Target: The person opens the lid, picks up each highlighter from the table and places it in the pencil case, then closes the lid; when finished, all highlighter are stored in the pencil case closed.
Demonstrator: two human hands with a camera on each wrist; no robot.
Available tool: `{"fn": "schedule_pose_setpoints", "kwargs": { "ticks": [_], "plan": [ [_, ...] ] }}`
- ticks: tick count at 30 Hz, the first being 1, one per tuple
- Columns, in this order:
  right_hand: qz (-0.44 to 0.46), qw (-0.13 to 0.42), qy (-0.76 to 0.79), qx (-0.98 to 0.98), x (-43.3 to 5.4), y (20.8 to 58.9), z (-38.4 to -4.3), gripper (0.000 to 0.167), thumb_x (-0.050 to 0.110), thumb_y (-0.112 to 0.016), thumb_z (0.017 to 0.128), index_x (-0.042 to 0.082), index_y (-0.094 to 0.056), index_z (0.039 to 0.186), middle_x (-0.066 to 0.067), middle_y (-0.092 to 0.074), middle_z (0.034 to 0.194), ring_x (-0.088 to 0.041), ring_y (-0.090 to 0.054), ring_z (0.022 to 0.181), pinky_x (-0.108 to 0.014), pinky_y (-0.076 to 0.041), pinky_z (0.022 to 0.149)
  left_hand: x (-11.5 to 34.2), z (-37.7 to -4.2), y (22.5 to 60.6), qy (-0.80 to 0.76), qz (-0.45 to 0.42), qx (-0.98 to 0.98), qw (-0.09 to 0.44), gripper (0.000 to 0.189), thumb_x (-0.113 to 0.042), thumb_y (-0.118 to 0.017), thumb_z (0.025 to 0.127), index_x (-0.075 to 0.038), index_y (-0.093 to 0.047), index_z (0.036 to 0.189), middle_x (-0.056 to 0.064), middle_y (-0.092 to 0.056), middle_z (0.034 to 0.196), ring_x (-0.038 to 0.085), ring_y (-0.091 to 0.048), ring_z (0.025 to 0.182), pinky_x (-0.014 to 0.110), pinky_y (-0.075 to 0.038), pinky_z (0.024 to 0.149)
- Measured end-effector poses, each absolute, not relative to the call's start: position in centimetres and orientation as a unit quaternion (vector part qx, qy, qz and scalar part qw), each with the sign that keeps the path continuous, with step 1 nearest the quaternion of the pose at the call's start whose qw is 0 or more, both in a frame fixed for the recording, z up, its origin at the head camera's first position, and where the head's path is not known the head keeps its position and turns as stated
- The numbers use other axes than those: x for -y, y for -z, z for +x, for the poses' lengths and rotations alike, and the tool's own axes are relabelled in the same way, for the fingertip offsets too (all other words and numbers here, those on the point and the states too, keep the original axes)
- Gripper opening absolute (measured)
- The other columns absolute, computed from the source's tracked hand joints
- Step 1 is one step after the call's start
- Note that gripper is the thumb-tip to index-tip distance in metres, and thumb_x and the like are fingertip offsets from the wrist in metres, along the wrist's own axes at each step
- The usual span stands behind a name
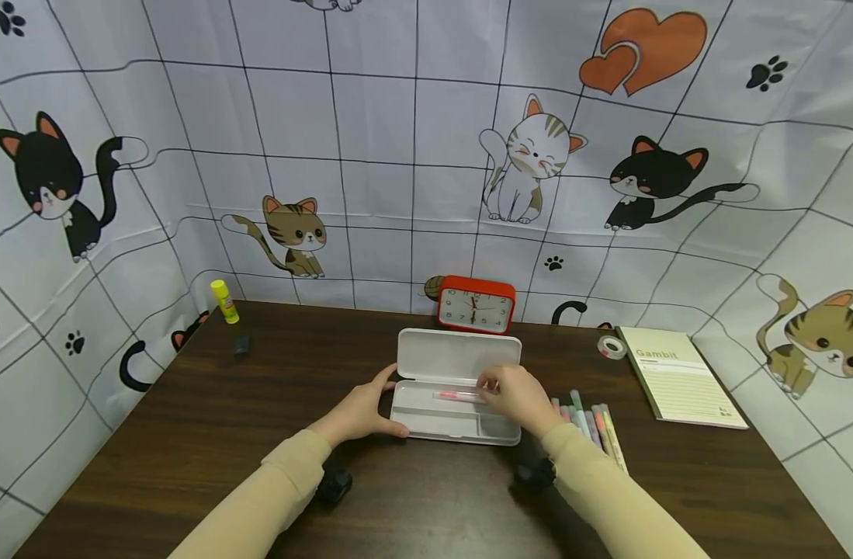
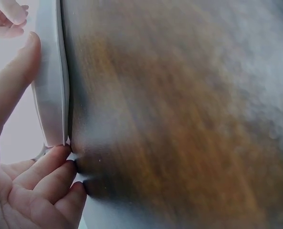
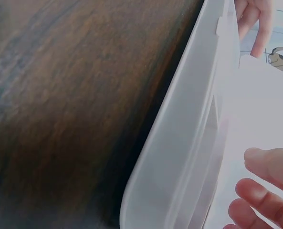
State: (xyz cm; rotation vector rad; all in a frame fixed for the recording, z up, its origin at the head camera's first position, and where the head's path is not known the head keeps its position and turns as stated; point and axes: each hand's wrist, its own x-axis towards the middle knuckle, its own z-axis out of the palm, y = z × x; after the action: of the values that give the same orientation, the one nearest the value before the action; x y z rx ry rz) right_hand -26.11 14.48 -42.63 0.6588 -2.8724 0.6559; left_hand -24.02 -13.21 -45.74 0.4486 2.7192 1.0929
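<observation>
A white pencil case [image 1: 459, 353] lies on the dark wooden table with its lid raised at the back. In its long rear compartment is a pen with a pink part [image 1: 456, 396]. My left hand [image 1: 358, 410] holds the case at its left end, thumb by the front wall and fingers against the side. My right hand [image 1: 515, 394] hovers over the right part of the case, covering the pen's right end in the head view. In the right wrist view, the thumb [image 3: 265, 162] and fingers are parted, with nothing visible between them.
Several pastel markers [image 1: 597, 427] lie right of the case, beside my right forearm. Behind it stands a red alarm clock [image 1: 476, 304]. A tape roll [image 1: 611, 347] and a notepad [image 1: 681, 376] are at the back right; a yellow glue stick [image 1: 224, 301] and a small dark block [image 1: 241, 345] at back left.
</observation>
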Motion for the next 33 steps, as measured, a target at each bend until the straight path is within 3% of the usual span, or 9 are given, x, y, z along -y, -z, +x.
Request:
{"fn": "schedule_pose_setpoints", "kwargs": {
  "ticks": [23, 33],
  "plan": [
    [0.197, 0.083, -0.262, 0.941, -18.8, 43.0, -25.2, 0.007, 0.011, -0.072, 0.082, 0.004, -0.071, 0.084, 0.003, -0.059, 0.072, -0.010, -0.050, 0.066, -0.026, -0.045, 0.060, 13.2, -24.0, 45.4, -0.368, 0.145, -0.914, 0.087, 0.114, -0.035, -0.087, 0.065, -0.004, -0.018, 0.151, 0.018, -0.050, 0.139, 0.037, -0.044, 0.129, 0.054, -0.034, 0.105],
    [0.178, 0.075, -0.257, 0.947, -21.0, 42.6, -24.7, 0.006, 0.008, -0.070, 0.083, 0.007, -0.072, 0.089, 0.002, -0.061, 0.075, -0.010, -0.052, 0.068, -0.028, -0.046, 0.062, 13.2, -24.1, 45.6, -0.365, 0.147, -0.915, 0.086, 0.115, -0.036, -0.087, 0.065, -0.005, -0.019, 0.151, 0.018, -0.049, 0.139, 0.037, -0.043, 0.130, 0.053, -0.034, 0.105]
  ]
}}
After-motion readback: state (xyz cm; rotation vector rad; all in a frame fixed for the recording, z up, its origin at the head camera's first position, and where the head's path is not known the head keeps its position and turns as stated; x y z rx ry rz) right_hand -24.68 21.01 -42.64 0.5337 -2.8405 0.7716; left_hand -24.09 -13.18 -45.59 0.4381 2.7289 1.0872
